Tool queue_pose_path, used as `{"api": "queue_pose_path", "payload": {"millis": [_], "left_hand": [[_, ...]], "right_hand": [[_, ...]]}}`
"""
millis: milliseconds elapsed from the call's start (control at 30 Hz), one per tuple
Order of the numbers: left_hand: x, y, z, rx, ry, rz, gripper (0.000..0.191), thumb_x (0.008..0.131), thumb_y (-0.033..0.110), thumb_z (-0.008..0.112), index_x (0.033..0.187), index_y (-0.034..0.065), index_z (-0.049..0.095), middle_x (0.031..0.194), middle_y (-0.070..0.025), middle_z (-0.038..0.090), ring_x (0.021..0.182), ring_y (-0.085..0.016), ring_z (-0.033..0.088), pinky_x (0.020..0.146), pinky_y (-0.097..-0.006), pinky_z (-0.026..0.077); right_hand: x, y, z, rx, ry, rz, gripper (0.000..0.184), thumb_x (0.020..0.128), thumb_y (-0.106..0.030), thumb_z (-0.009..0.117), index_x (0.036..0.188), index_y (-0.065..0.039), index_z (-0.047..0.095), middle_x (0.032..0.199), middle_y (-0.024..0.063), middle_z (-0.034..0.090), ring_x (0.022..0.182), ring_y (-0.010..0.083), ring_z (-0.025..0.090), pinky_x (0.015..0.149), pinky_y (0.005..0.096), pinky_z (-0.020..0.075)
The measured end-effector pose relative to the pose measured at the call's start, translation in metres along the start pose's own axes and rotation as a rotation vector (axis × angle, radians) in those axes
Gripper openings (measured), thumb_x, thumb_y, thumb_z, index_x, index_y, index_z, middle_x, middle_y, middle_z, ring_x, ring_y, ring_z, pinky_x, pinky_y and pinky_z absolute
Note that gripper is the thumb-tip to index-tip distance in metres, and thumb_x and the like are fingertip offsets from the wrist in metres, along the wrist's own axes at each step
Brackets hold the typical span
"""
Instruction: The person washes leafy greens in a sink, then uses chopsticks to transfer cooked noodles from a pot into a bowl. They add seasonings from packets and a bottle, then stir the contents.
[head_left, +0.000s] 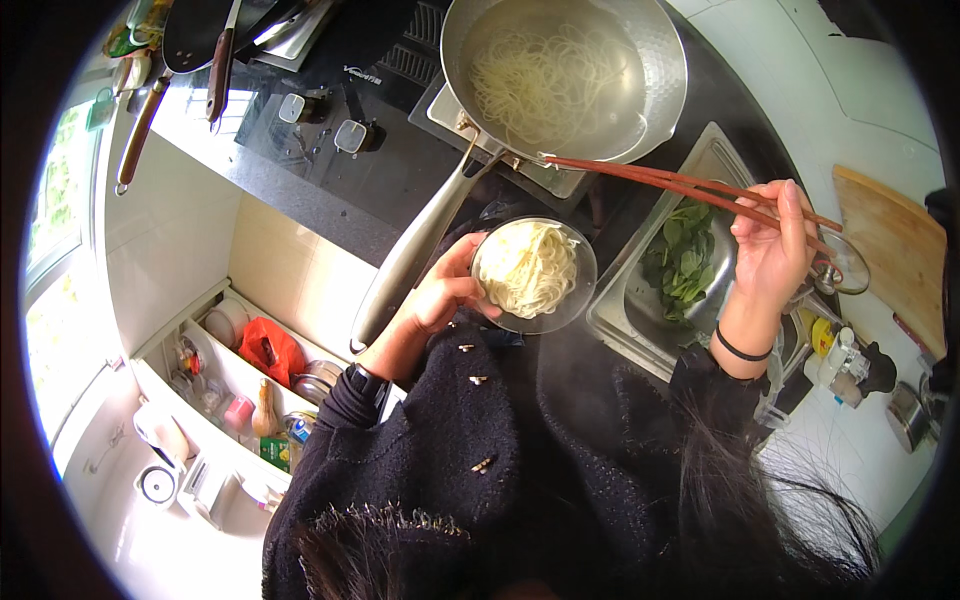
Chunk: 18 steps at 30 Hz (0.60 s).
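Observation:
My left hand (457, 289) grips the rim and side of a clear glass bowl (586, 281) that holds a heap of pale noodles (529, 268). A pair of long reddish-brown chopsticks (675, 182) is held in my right hand (776, 240), their tips at the near rim of the pan. That hammered metal pan (664, 67) stands on the gas hob above the bowl, with more noodles (536, 82) loose in cloudy water. Its long metal handle (412, 247) slants down to the left, past my left forearm.
A steel sink (600, 311) with green leaves (682, 255) lies at the right, a glass lid (847, 262) and a wooden cutting board (892, 240) beyond it. Two hob knobs (351, 136) and dark pans (187, 37) are at the upper left. Below is an open drawer (217, 405).

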<state>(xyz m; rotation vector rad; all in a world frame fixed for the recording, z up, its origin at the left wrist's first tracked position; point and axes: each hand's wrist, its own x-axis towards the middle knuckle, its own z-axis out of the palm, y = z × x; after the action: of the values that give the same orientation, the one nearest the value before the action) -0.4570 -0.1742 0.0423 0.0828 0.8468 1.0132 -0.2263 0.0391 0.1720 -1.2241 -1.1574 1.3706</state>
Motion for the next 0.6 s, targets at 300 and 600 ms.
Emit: {"api": "queue_pose_path", "payload": {"millis": [300,600], "left_hand": [[0.001,0.0,0.001,0.009,-0.01,0.001,0.064,0.064,-0.002,0.046,0.126,0.0055,0.032,0.112,-0.0121,0.05,0.086,-0.024,0.059,0.063,-0.0305,0.056],[0.001,0.001,0.0,0.0,-0.005,0.008,0.065,0.064,0.0,0.046,0.127,0.0053,0.032,0.112,-0.0122,0.05,0.086,-0.023,0.06,0.064,-0.0305,0.056]], "right_hand": [[0.027,-0.004,-0.019,0.491,-0.032,0.078,0.021,0.088,-0.016,0.051,0.079,0.002,0.058,0.072,0.0143,0.06,0.051,0.0163,0.051,0.043,0.0218,0.0406],[0.04,-0.026,0.012,0.088,-0.158,-0.146,0.023,0.089,-0.016,0.05,0.086,0.005,0.058,0.075,0.0141,0.062,0.059,0.0163,0.058,0.049,0.0223,0.0443]]}}
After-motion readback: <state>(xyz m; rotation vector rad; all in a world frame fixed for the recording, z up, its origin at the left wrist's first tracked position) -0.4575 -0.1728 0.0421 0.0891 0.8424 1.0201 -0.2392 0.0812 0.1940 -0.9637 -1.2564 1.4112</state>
